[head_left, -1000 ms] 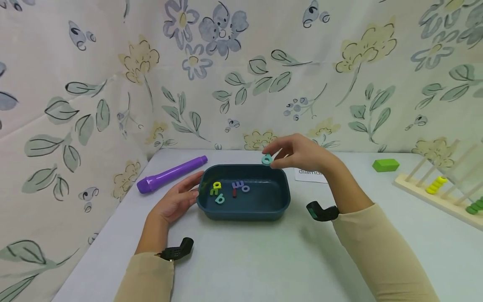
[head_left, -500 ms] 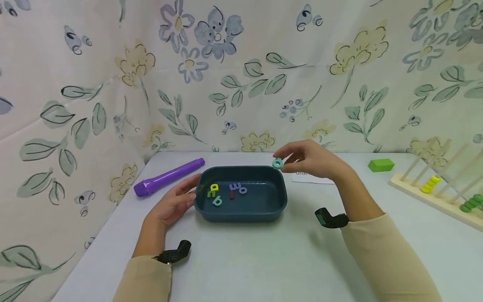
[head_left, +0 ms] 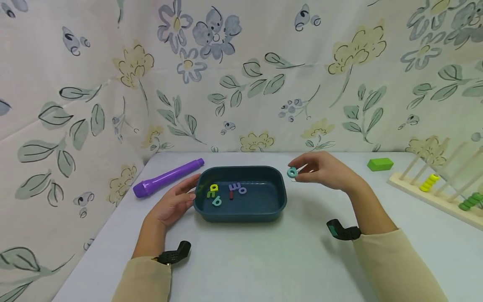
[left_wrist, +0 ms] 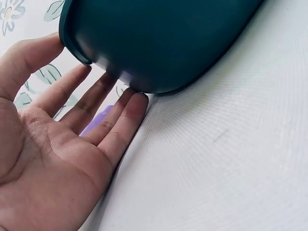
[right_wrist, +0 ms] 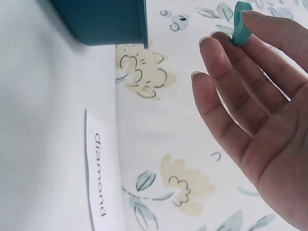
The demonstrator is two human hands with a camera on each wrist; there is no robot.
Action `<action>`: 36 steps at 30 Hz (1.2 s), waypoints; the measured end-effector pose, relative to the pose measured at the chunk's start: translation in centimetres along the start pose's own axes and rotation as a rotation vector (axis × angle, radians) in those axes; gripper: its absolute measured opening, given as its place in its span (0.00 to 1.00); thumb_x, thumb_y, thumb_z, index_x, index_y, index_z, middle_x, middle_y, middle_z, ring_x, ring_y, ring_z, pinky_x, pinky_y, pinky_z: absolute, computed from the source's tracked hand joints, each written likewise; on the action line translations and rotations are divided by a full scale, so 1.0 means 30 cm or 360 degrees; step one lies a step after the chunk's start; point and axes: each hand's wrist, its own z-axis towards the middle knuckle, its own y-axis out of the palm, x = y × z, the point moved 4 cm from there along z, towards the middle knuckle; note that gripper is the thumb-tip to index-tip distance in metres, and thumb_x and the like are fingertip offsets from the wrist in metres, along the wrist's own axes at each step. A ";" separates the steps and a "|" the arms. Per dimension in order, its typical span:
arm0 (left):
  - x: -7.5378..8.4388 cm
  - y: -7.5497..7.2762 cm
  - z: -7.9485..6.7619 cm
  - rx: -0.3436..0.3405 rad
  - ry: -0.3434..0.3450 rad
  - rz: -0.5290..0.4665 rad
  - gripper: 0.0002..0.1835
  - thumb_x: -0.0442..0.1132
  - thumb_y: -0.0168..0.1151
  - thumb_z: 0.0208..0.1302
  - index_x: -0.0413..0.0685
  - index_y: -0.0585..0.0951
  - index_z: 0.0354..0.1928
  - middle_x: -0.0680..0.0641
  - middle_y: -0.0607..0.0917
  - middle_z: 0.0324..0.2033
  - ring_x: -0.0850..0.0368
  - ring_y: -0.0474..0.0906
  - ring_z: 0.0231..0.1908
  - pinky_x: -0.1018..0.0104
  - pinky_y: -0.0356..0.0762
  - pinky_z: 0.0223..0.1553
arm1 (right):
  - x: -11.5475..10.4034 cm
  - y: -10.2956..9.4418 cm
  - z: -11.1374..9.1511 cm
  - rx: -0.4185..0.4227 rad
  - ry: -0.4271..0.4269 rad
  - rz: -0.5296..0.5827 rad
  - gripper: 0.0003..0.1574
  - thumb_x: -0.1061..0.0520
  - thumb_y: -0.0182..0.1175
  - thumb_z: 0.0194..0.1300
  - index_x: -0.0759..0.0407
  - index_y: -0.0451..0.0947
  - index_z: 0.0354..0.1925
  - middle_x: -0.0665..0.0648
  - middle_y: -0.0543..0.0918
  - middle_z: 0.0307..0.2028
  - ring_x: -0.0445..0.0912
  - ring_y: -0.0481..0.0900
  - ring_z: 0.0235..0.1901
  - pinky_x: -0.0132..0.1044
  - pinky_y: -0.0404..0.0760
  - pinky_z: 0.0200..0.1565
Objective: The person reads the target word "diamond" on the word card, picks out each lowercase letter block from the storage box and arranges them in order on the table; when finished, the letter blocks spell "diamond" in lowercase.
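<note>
A dark teal tray [head_left: 241, 216] stands on the table with several small plastic letters inside: a yellow letter [head_left: 214, 187], a green n [head_left: 211, 194], a teal letter [head_left: 216, 201], a purple m [head_left: 234, 186], a purple o [head_left: 242, 191] and a thin red piece [head_left: 231, 194]. My left hand [head_left: 173, 204] rests against the tray's left end, thumb at the rim and nearly straight fingers along the outer wall. Right of the tray, my right hand [head_left: 324, 173] pinches a teal round letter [right_wrist: 242, 23] between thumb and fingertips, above the table.
A paper strip printed "diamond" [right_wrist: 100, 173] lies below the right hand, mostly hidden in the head view. A purple toy microphone [head_left: 167, 178] lies at the left. A green block [head_left: 380, 164] and a wooden peg rack [head_left: 434, 199] with yellow and green beads stand right.
My right hand has carried the teal letter from above the tray's back right corner rightward and lower, over the paper strip. The left hand stays at the tray; the view shifted slightly.
</note>
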 end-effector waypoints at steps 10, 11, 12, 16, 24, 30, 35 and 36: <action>0.006 0.013 0.008 0.0014 -0.0002 -0.0080 0.36 0.29 0.53 0.72 0.46 0.58 0.81 0.42 0.57 0.80 0.53 0.71 0.70 0.67 0.76 0.65 | 0.071 0.005 -0.049 -0.0068 0.0145 0.0017 0.24 0.52 0.71 0.65 0.53 0.82 0.59 0.54 0.88 0.51 0.47 0.86 0.48 0.43 0.82 0.52; 0.006 0.013 0.008 0.0018 -0.0004 -0.0081 0.36 0.29 0.53 0.72 0.46 0.59 0.81 0.42 0.57 0.80 0.53 0.71 0.70 0.67 0.76 0.65 | 0.078 0.008 -0.053 -0.0076 0.0157 0.0009 0.25 0.52 0.71 0.65 0.53 0.82 0.59 0.54 0.88 0.51 0.47 0.86 0.49 0.43 0.82 0.52; 0.005 0.014 0.009 0.0021 -0.0006 -0.0081 0.36 0.29 0.53 0.72 0.46 0.59 0.81 0.42 0.57 0.80 0.52 0.71 0.70 0.67 0.76 0.65 | 0.085 0.012 -0.056 -0.0086 0.0165 0.0008 0.25 0.52 0.70 0.65 0.53 0.82 0.59 0.54 0.88 0.51 0.47 0.86 0.49 0.43 0.82 0.52; -0.001 0.013 0.010 0.0033 -0.0022 -0.0070 0.36 0.30 0.53 0.73 0.48 0.59 0.81 0.43 0.57 0.80 0.52 0.69 0.71 0.67 0.75 0.66 | 0.112 0.027 -0.064 -0.0121 0.0174 0.0018 0.25 0.52 0.71 0.65 0.55 0.82 0.59 0.56 0.87 0.51 0.47 0.85 0.48 0.42 0.82 0.52; 0.000 0.008 0.008 0.0031 -0.0018 -0.0050 0.36 0.30 0.54 0.73 0.49 0.60 0.81 0.44 0.57 0.80 0.52 0.66 0.72 0.69 0.75 0.65 | 0.150 0.045 -0.069 -0.0126 0.0154 0.0034 0.22 0.54 0.71 0.64 0.55 0.83 0.56 0.56 0.85 0.48 0.47 0.85 0.46 0.43 0.81 0.51; 0.000 0.005 0.006 0.0015 -0.0010 -0.0053 0.36 0.31 0.54 0.73 0.48 0.59 0.81 0.44 0.57 0.79 0.52 0.66 0.73 0.69 0.75 0.65 | 0.176 0.056 -0.063 -0.0121 0.0185 0.0044 0.22 0.56 0.72 0.62 0.55 0.84 0.55 0.56 0.86 0.46 0.48 0.85 0.44 0.43 0.80 0.50; -0.004 0.006 0.014 -0.0009 0.0002 -0.0048 0.35 0.30 0.53 0.74 0.48 0.60 0.81 0.43 0.57 0.80 0.51 0.66 0.73 0.69 0.74 0.66 | 0.192 0.065 -0.062 -0.0144 0.0196 0.0059 0.22 0.56 0.72 0.62 0.58 0.84 0.55 0.56 0.87 0.48 0.48 0.85 0.45 0.42 0.80 0.50; -0.004 0.006 0.016 -0.0008 0.0004 -0.0048 0.35 0.30 0.53 0.74 0.48 0.60 0.81 0.43 0.57 0.80 0.51 0.66 0.73 0.69 0.74 0.66 | 0.196 0.067 -0.062 -0.0148 0.0201 0.0059 0.22 0.56 0.72 0.62 0.58 0.84 0.55 0.56 0.87 0.48 0.48 0.85 0.45 0.42 0.80 0.50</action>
